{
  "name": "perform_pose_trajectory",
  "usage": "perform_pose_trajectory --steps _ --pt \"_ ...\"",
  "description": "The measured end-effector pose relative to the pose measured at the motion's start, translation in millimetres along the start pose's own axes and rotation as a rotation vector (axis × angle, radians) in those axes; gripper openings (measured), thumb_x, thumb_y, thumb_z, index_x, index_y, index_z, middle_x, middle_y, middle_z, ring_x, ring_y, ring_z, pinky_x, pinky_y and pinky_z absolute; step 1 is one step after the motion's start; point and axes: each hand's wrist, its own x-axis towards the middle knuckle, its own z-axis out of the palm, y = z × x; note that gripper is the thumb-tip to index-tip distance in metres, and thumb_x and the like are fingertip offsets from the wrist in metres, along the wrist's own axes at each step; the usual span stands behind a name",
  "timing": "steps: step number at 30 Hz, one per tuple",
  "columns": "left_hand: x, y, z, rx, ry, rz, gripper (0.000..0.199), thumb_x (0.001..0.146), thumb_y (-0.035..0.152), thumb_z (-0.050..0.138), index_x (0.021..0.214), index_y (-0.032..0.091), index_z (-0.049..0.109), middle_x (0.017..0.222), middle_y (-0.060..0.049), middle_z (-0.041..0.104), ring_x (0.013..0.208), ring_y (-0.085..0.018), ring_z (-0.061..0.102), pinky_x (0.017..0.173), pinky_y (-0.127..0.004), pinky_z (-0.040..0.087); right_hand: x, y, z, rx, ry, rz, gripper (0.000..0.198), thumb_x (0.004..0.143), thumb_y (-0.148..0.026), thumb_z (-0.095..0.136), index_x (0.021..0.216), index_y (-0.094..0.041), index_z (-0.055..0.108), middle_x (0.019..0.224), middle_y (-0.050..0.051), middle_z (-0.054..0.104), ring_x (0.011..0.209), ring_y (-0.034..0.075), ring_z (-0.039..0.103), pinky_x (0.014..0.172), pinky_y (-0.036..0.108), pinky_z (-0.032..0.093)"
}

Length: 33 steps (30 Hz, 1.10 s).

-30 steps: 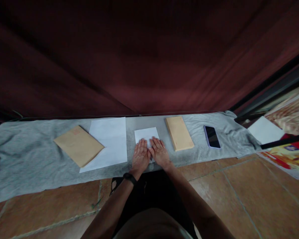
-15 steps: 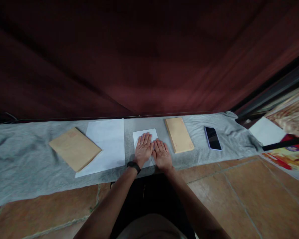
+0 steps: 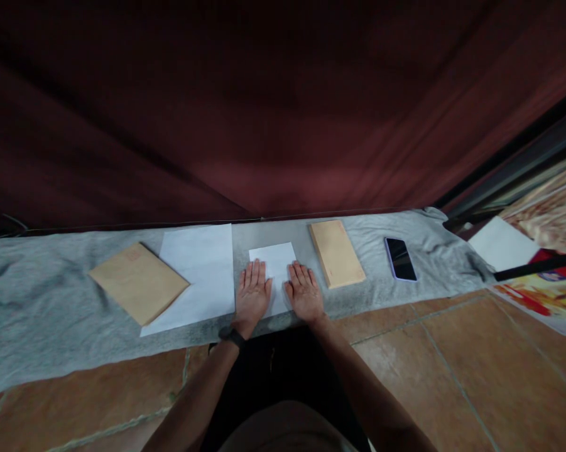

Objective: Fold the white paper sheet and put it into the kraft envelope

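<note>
A small white paper, seemingly folded, lies on the grey cloth in front of me. My left hand rests flat along its left edge, fingers stretched out. On the right edge lies my right hand, palm down with the fingers extended and the thumb on the paper. Neither hand grips anything. To the left are larger white sheets, partly covered by a stack of brown envelopes. A second stack of brown envelopes sits just right of my right hand.
A phone lies farther right on the grey cloth. Behind the cloth rises a dark red curtain-like surface. A white sheet and a colourful printed package are at the far right. Tiled floor shows below.
My left hand has slid left, away from my right hand, uncovering the middle of the small white paper. My right hand has barely moved.
</note>
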Motion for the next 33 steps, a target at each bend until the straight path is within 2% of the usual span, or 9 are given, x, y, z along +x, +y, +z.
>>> perform_pose_trajectory --steps 5,9,15,23,28,33 --pt "-53.0 14.7 -10.3 0.008 0.002 -0.005 0.056 0.100 0.033 0.039 0.151 0.011 0.040 0.160 -0.018 0.034 0.150 -0.032 0.028 0.120 -0.056 0.028 0.0 -1.6 0.0 -0.011 0.004 0.020 0.056 0.104 -0.037 0.039 0.156 -0.016 0.034 0.160 0.011 0.036 0.147 0.028 0.034 0.122 0.049 0.024" --pt "-68.8 14.3 -19.0 0.000 0.020 -0.025 0.056 0.100 0.033 0.039 0.150 0.010 0.041 0.158 -0.020 0.037 0.149 -0.033 0.030 0.119 -0.057 0.029 -3.8 -0.4 -1.4 -0.027 0.020 0.026 0.057 0.104 -0.037 0.040 0.156 -0.015 0.034 0.159 0.012 0.037 0.147 0.030 0.035 0.121 0.050 0.024" --pt "-70.5 6.4 -21.2 -0.014 0.035 -0.036 0.055 0.099 0.034 0.040 0.149 0.011 0.043 0.156 -0.019 0.041 0.147 -0.032 0.034 0.119 -0.057 0.031 -23.0 8.1 -4.9 -0.058 0.056 0.055 0.056 0.103 -0.035 0.040 0.155 -0.013 0.035 0.158 0.013 0.039 0.146 0.029 0.037 0.119 0.048 0.026" --pt "-75.2 11.1 -16.2 -0.129 0.067 -0.055 0.043 0.095 0.028 0.048 0.136 0.018 0.055 0.148 -0.016 0.052 0.137 -0.034 0.048 0.111 -0.055 0.042 -46.2 9.1 -3.3 -0.083 0.137 0.077 0.053 0.104 -0.033 0.037 0.152 -0.012 0.040 0.154 0.014 0.046 0.143 0.029 0.042 0.119 0.048 0.025" --pt "-58.0 11.9 -21.0 -0.130 0.071 -0.157 0.048 0.085 0.018 0.058 0.133 0.015 0.057 0.128 -0.017 0.060 0.119 -0.033 0.058 0.103 -0.050 0.049 -52.4 5.7 -4.1 -0.089 0.145 0.080 0.052 0.104 -0.032 0.037 0.152 -0.012 0.041 0.155 0.014 0.044 0.142 0.029 0.042 0.119 0.048 0.026" --pt "-48.2 13.4 -20.9 -0.096 0.052 -0.231 0.047 0.082 0.018 0.064 0.129 0.015 0.060 0.114 -0.014 0.058 0.110 -0.030 0.058 0.100 -0.047 0.050 -59.7 4.3 -5.4 -0.073 0.137 0.089 0.051 0.104 -0.030 0.037 0.151 -0.012 0.043 0.154 0.014 0.046 0.143 0.028 0.041 0.119 0.048 0.027"
